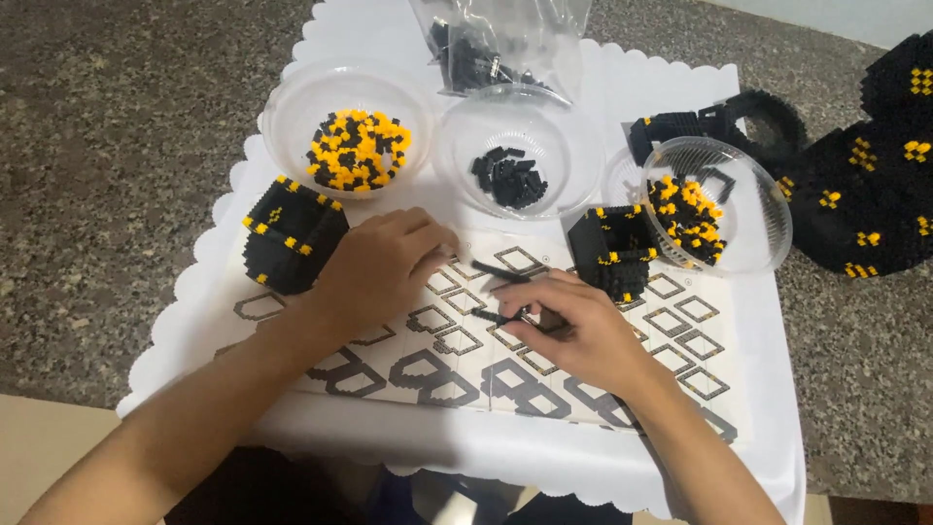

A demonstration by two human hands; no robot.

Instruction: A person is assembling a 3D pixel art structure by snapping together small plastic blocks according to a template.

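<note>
My left hand (384,267) rests curled on the instruction sheet (680,335), its fingertips close to a thin black brick strip (501,272). My right hand (569,326) pinches another small black brick piece (498,317) just above the sheet. A black cube-like build with yellow corners (290,236) stands left of my left hand. A second smaller black and yellow build (612,251) sits just beyond my right hand.
Three clear bowls stand behind: yellow and black bricks (355,146), black bricks (510,177), and a tilted one (714,204) with mixed bricks. A clear bag of black bricks (486,49) lies farther back. A large black model (865,175) sits right, on the speckled counter.
</note>
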